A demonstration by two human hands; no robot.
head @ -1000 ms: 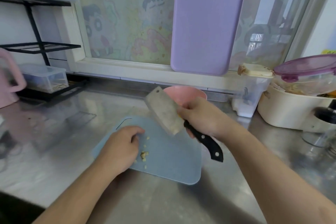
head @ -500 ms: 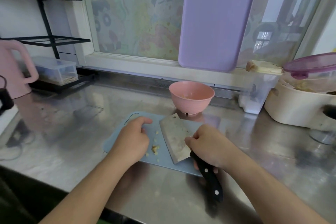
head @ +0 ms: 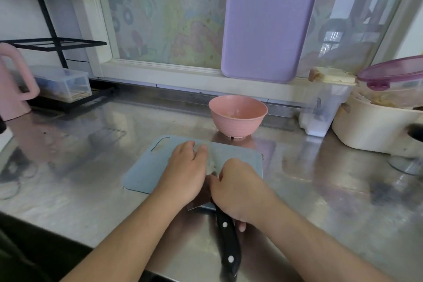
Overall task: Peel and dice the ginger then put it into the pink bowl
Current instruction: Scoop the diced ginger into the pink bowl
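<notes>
At centre frame a blue cutting board (head: 146, 173) lies on the steel counter (head: 320, 190). The right hand (head: 240, 190) is clenched around the black riveted handle of a cleaver (head: 227, 242), which runs toward the lower edge of the frame. The blade lies low over the board, blurred and largely covered by both hands. The left hand (head: 185, 173) rests beside the blade with fingers extended forward, fingertips at the blade's far end; whether they press on the blade or the board cannot be determined. Pale ginger pieces (head: 211, 165) show in the gap between the two hands, indistinct. The pink bowl (head: 238, 117) stands upright just beyond the board's far edge, with small yellowish bits inside. A purple board (head: 270, 20) leans against the window at upper centre.
</notes>
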